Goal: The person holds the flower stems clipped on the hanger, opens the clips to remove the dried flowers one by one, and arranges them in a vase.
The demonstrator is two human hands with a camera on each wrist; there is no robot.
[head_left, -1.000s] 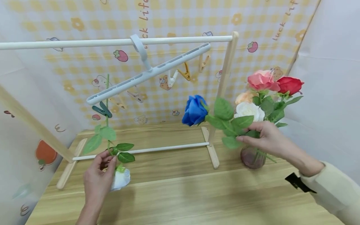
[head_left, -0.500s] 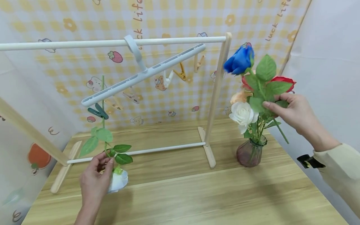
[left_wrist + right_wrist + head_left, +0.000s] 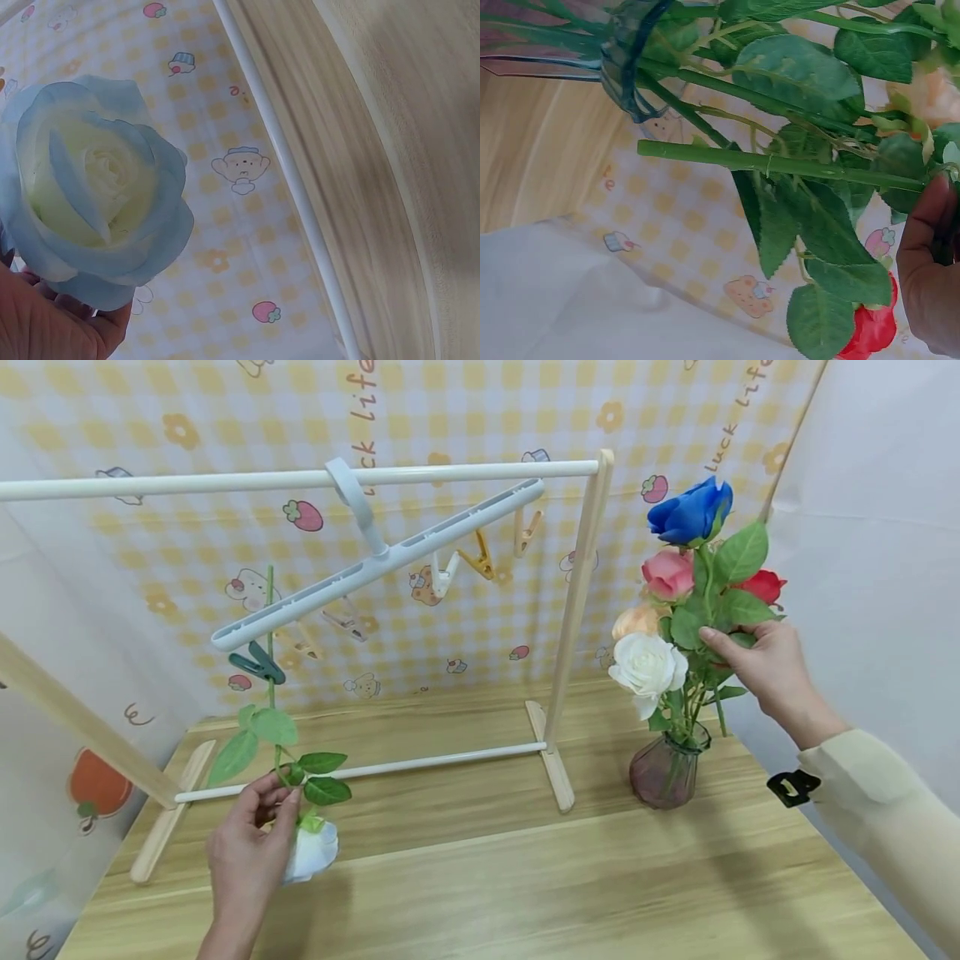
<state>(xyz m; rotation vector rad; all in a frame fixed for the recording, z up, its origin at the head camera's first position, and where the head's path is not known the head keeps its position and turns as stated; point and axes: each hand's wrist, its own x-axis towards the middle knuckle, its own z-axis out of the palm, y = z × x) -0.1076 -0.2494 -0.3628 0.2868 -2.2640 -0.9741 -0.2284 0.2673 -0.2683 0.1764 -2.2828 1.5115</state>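
Note:
My left hand (image 3: 251,839) pinches the stem of a pale blue-white rose (image 3: 312,850) that hangs head down. Its stem is clipped by a dark green clothespin (image 3: 258,663) on the low left end of a tilted hanger (image 3: 378,564). In the left wrist view the pale rose (image 3: 105,187) faces the camera above the fingers. My right hand (image 3: 772,664) holds a blue rose (image 3: 692,512) upright by its leafy stem. The cut end of that stem (image 3: 705,154) is outside the vase mouth, beside the rim. A purple glass vase (image 3: 664,772) holds white, peach, pink and red roses.
The hanger hooks over the white top bar (image 3: 465,472) of a wooden-legged rack. Several other clips, among them a yellow clothespin (image 3: 480,557), dangle from it. The rack's right post (image 3: 581,593) stands between the hanger and the vase. All stand on a wooden table (image 3: 487,893).
My right hand has carried the blue rose right and up from beside the rack post, turning it upright above the vase. My left hand keeps its grip on the pale rose.

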